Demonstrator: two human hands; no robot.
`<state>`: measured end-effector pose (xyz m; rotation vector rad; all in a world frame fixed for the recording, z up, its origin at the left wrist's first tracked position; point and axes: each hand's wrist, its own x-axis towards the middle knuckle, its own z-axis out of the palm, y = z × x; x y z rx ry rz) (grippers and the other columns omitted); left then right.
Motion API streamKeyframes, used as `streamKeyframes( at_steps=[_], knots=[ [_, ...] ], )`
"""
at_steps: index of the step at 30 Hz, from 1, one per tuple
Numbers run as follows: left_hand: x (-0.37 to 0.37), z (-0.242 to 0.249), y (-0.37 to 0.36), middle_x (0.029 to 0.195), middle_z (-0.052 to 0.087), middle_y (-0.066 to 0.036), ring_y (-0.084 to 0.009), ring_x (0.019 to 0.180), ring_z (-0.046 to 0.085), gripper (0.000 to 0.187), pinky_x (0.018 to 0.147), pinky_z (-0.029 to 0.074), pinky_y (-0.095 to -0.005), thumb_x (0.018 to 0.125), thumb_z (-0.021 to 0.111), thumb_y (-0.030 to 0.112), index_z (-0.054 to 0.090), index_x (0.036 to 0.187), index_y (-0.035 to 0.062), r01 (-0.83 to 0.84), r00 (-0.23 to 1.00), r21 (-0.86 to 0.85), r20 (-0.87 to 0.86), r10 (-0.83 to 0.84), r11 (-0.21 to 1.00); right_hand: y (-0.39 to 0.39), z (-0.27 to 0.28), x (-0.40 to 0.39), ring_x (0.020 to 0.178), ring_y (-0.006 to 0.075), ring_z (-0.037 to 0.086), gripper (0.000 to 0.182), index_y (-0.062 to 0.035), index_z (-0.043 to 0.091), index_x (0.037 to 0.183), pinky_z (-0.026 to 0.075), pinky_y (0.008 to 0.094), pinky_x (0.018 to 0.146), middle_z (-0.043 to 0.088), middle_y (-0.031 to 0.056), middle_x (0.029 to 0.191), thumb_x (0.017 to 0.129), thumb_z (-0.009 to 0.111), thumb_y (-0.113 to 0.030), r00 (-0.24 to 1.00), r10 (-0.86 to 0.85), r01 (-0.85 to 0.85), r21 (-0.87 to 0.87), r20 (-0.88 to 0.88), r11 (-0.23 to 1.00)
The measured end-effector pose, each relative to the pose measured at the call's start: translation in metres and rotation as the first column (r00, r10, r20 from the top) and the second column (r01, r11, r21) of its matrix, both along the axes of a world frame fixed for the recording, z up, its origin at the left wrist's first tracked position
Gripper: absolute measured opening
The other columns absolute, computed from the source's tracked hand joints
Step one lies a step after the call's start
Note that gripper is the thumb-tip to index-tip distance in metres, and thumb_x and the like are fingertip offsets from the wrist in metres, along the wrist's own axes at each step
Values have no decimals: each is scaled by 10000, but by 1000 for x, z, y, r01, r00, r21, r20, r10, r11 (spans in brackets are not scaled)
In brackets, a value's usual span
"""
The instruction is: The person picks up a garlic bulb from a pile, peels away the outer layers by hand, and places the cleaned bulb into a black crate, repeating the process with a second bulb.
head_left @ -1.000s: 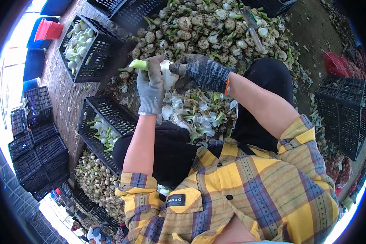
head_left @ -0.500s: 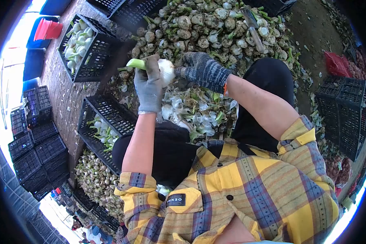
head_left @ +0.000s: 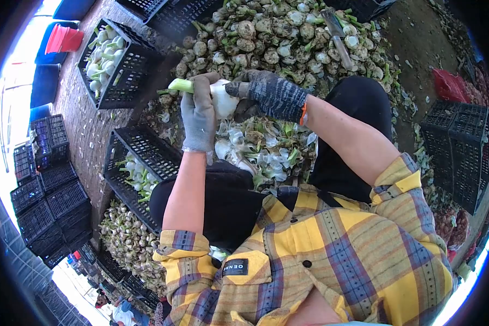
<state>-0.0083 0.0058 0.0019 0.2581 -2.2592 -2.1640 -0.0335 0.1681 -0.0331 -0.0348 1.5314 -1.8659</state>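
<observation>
My left hand, in a grey glove with a dirty palm side, grips a large white garlic bulb by its neck. The cut green stem sticks out to the left past the fingers. Against the bulb's root end, my right hand in a dark striped glove is closed, its thumb and fingers pressing on the bulb. Whether a small tool sits in its fingers is hidden. Below both hands, peeled skins and leaf scraps lie between my legs.
Ahead spreads a heap of dirty garlic bulbs, with a long pale-handled tool on it. Black crates hold cleaned bulbs at the left and near my knee. Stacked crates and a red bucket stand farther left.
My right hand has shifted slightly, and its dark thumb now lies across the bulb's root end. More white surface shows on the bulb. My left hand has barely moved.
</observation>
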Motion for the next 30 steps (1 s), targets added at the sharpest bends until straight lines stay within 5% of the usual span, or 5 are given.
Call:
streamKeyframes(
  at_steps=[8,16,25,28,30],
  knots=[
    [-2,-3,-2,961,605,-67,-129,847,551,413,758,452,-271,938,461,389,603,1004,6,-15,1000,4,4,15,1000,0,9,3,699,158,605,361,7,631,960,486,297,658,650,95,785,813,642,-323,989,-134,141,-122,67,982],
    [0,-13,6,964,594,-52,-120,855,548,321,754,459,-265,929,516,306,576,1045,13,-48,992,-194,-120,25,980,4,-4,5,746,287,632,381,14,633,904,490,359,701,644,205,829,755,650,-337,878,14,183,362,-478,914],
    [-9,-3,-2,1005,583,-58,-145,875,567,360,738,476,-287,896,517,289,533,1144,29,-113,982,186,171,81,976,9,7,-5,826,314,628,423,-1,630,995,490,385,733,649,211,891,758,652,-351,926,-171,332,510,-336,793],
    [-7,1,0,1011,590,-67,-168,907,578,377,775,481,-305,897,501,307,518,1162,38,-149,977,267,191,99,952,4,2,0,815,287,630,368,-10,618,1046,502,360,723,660,159,914,796,649,-278,919,-351,385,-208,180,899],
    [-6,4,0,1010,593,-64,-167,903,580,375,781,478,-306,899,497,324,527,1148,45,-150,977,330,193,89,932,6,4,1,788,227,622,307,-13,604,1076,505,309,704,656,91,892,824,643,-184,964,-201,175,-152,-173,973]
  ],
)
